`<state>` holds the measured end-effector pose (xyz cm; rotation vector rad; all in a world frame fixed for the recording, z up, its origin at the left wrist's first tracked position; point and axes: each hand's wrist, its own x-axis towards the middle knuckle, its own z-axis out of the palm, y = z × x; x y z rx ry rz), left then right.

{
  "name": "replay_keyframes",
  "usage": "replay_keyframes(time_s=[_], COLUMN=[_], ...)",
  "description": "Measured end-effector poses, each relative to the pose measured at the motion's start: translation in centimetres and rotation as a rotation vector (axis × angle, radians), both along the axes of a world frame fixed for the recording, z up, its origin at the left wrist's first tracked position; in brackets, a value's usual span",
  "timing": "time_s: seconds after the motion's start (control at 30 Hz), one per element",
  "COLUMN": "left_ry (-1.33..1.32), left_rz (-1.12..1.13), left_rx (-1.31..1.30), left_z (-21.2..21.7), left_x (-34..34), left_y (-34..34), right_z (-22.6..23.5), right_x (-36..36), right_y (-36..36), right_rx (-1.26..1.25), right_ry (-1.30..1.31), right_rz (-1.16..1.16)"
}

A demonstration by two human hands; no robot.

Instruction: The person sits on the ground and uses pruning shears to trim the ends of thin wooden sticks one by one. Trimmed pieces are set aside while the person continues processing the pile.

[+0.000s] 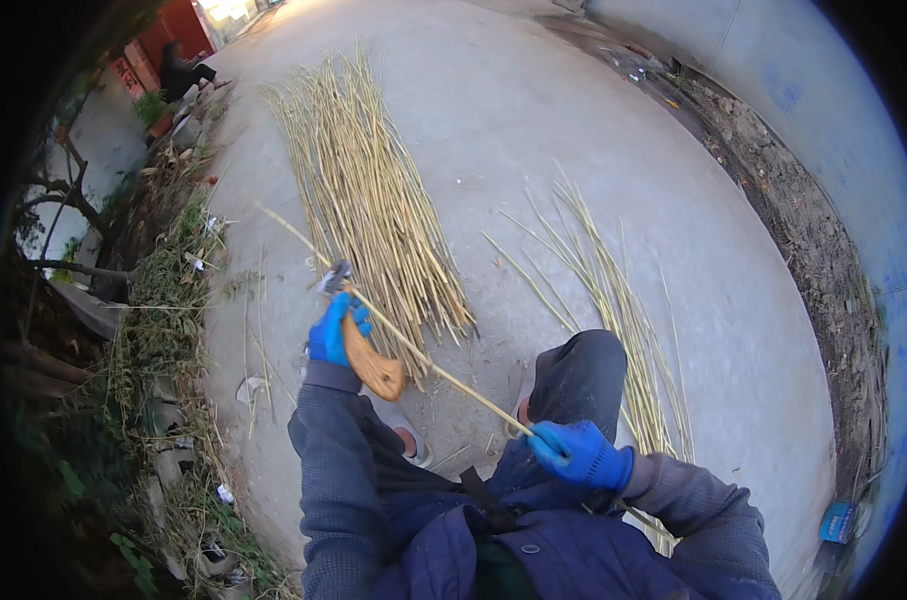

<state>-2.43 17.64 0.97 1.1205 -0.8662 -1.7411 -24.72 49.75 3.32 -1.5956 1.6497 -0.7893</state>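
My left hand [336, 328], in a blue glove, is closed round a hand tool with a curved wooden handle [372, 362] and a small metal head [336, 275]. Against that metal head runs a long thin stalk [474, 394], slanting from the upper left down to the right. My right hand [576, 452], gloved in blue too, grips the stalk's lower end beside my right knee. How the blade meets the stalk is too small to make out.
A large bundle of stalks [379, 205] lies on the concrete ahead of me. More stalks [614, 285] lie by my right leg. Weeds [164, 310] edge the left side, a blue wall [774, 90] the right. A person [182, 75] sits at the far left.
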Motion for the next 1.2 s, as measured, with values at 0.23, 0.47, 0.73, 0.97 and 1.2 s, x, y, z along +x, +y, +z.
replay_keyframes(time_s=[0.23, 0.47, 0.73, 0.97, 1.2], left_ry=[-0.023, -0.040, -0.045, -0.128, -0.086], left_rz=[-0.165, -0.315, -0.387, 0.213, 0.122], left_rx=[-0.159, 0.056, 0.061, 0.067, -0.056], left_z=[0.2, 1.9, -1.1, -5.0, -3.8], left_x=[2.6, -3.3, -3.8, 9.9, 12.0], left_y=[-2.1, 6.3, 11.3, -5.7, -6.0], right_z=[1.5, 3.0, -0.4, -0.5, 2.9], right_x=[-3.0, 0.2, 2.0, 1.1, -1.6], right_y=[6.6, -5.3, -10.4, 3.0, 5.5], right_rx=[0.186, 0.290, -0.096, -0.060, 0.311], right_ry=[-0.035, -0.435, -0.047, 0.065, -0.070], right_rz=[0.089, -0.083, -0.115, 0.122, 0.097])
